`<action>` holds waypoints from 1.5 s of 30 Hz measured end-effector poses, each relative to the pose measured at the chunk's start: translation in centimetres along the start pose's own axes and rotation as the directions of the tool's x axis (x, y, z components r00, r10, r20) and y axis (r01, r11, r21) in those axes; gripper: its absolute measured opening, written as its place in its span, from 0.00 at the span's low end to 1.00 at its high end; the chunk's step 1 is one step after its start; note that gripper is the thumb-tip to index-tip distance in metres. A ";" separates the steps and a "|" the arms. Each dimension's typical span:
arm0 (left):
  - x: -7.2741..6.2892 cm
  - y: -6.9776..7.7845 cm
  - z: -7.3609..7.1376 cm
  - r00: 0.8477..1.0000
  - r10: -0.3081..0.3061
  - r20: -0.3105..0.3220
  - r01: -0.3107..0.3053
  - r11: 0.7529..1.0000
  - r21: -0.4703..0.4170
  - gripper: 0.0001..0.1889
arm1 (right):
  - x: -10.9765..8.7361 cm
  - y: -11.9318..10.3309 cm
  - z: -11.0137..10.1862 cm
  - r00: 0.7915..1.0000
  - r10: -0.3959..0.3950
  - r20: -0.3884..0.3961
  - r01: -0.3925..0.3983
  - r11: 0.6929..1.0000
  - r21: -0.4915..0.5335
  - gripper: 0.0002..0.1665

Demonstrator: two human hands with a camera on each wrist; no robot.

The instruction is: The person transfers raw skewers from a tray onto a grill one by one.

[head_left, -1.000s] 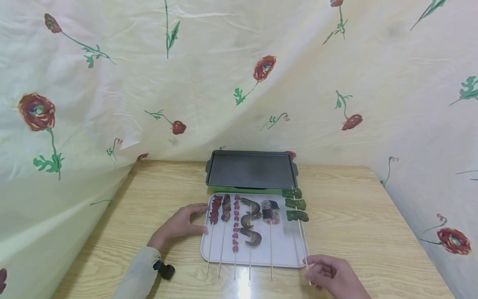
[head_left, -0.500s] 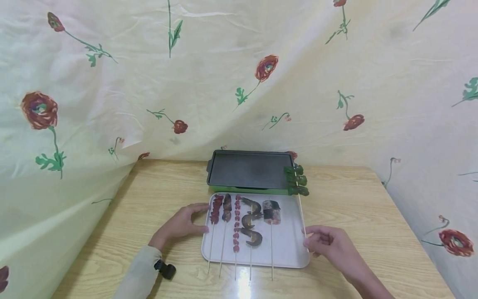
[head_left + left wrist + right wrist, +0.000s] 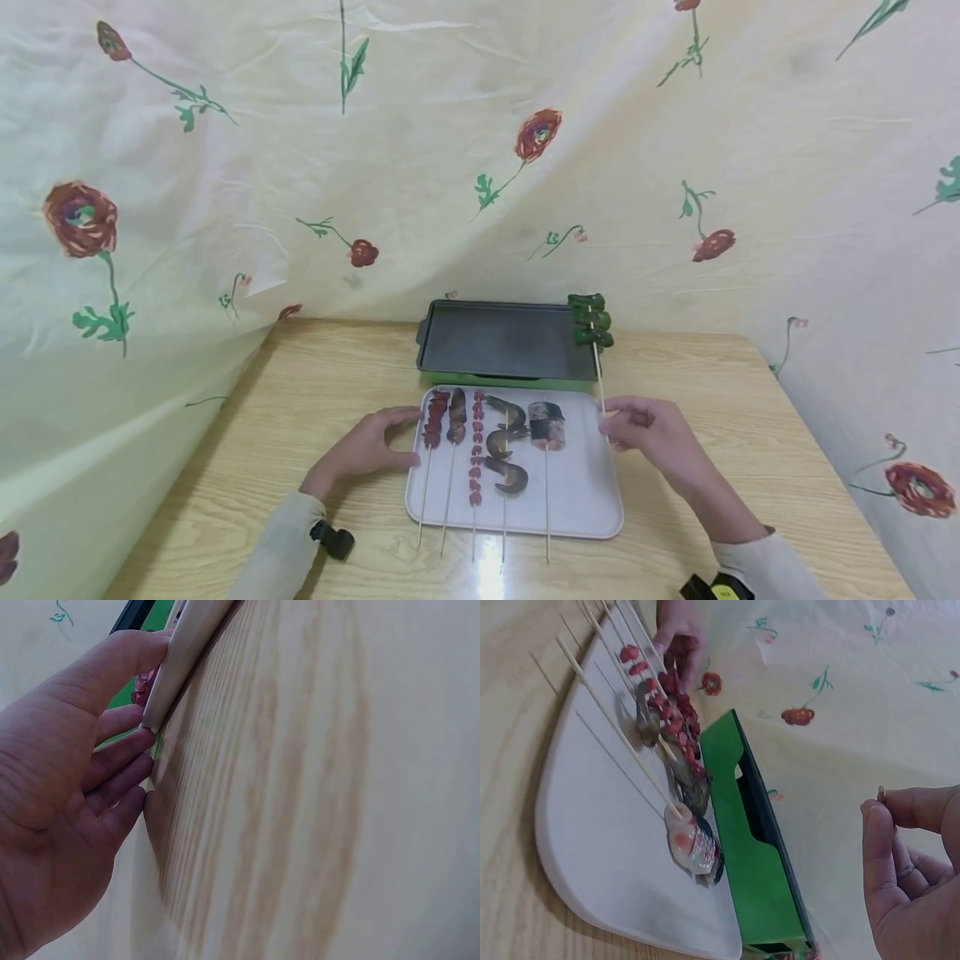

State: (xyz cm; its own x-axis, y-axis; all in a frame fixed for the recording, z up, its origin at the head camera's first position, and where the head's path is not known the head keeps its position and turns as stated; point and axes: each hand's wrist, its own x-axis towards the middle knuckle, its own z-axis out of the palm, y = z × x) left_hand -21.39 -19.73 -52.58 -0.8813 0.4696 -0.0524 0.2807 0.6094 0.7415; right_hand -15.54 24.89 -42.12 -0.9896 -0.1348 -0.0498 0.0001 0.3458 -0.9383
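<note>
My right hand [image 3: 648, 429] pinches the bare stick of a green pepper skewer [image 3: 592, 321] between thumb and fingers. The pepper pieces stand over the right end of a black griddle [image 3: 502, 342]. In the right wrist view, only a stub of that stick shows at the fingertips. My left hand [image 3: 367, 450] rests at the left edge of a white tray [image 3: 581, 500], thumb and fingers spread along the rim. On the tray lie a shrimp skewer [image 3: 506, 446], a fish skewer [image 3: 546, 425], a skewer of small red pieces [image 3: 476, 467] and two other meat skewers.
The griddle has a green base [image 3: 739, 847] and stands right behind the tray on a wooden table [image 3: 337, 358]. A flowered cloth [image 3: 450, 125] hangs behind and around the table. Several bare stick ends jut past the tray's front edge.
My right hand has moved forward from the tray's front right corner, carrying the green pepper skewer from over the tray to over the griddle's right end. The left hand has stayed in place.
</note>
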 end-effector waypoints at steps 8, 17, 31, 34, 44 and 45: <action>0.1 0.1 -0.1 1.000 -0.001 0.002 0.001 1.000 0.002 0.41 | 2.4 1.1 0.1 0.999 0.053 -0.010 -0.053 0.999 0.008 0.26; 0.0 0.3 -0.2 1.000 -0.007 0.002 0.008 1.000 -0.009 0.41 | 3.9 2.5 0.6 0.998 0.061 -0.007 -0.060 0.998 0.016 0.26; -0.1 0.1 0.1 1.000 -0.022 -0.004 0.022 1.000 -0.009 0.40 | 4.9 3.8 1.1 0.997 0.080 0.011 -0.080 0.997 0.023 0.25; 0.0 0.0 0.1 1.000 -0.020 -0.003 0.020 1.000 -0.006 0.40 | 5.2 4.0 1.2 0.996 0.088 0.014 -0.088 0.996 0.034 0.25; 0.0 -0.1 0.1 1.000 -0.019 -0.004 0.019 1.000 0.006 0.40 | 5.7 4.3 1.4 0.993 0.120 0.018 -0.121 0.990 0.070 0.24; 0.1 -0.1 0.1 1.000 -0.019 -0.005 0.019 1.000 0.006 0.40 | 5.7 4.3 1.4 0.993 0.119 0.018 -0.120 0.990 0.071 0.24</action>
State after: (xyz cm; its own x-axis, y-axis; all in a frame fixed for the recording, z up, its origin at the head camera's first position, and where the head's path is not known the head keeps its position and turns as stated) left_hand -21.43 -19.70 -52.76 -0.8883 0.4549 -0.0629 0.2664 0.6219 0.7364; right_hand -20.99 24.31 -46.92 -0.9798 -0.1095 -0.1675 0.1292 0.2929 -0.9474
